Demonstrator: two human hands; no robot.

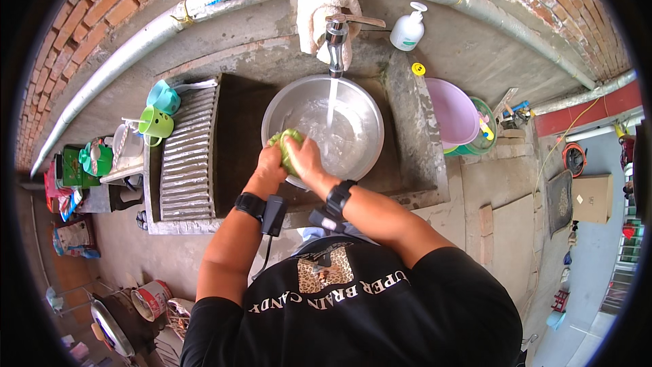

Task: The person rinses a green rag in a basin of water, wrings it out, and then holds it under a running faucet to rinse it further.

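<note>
Both hands grip a green cloth [288, 151] over the left rim of a round metal basin [351, 158]. My left hand [270, 163] is on its left side, and my right hand [304, 157] presses on it from the right. The cloth is bunched up, so its full shape cannot be told. Water runs from a chrome tap [336, 43] into the basin, which holds some water and stands in a concrete sink [412, 127]. Each wrist wears a black strap with a small device.
A ribbed washboard slab [187, 153] forms the sink's left side, with a green mug [156, 126] and a teal cup [164, 97] beside it. A white pump bottle [408, 29] stands behind at the right. A pink basin [451, 112] lies right of the sink; a towel [326, 5] hangs behind the tap.
</note>
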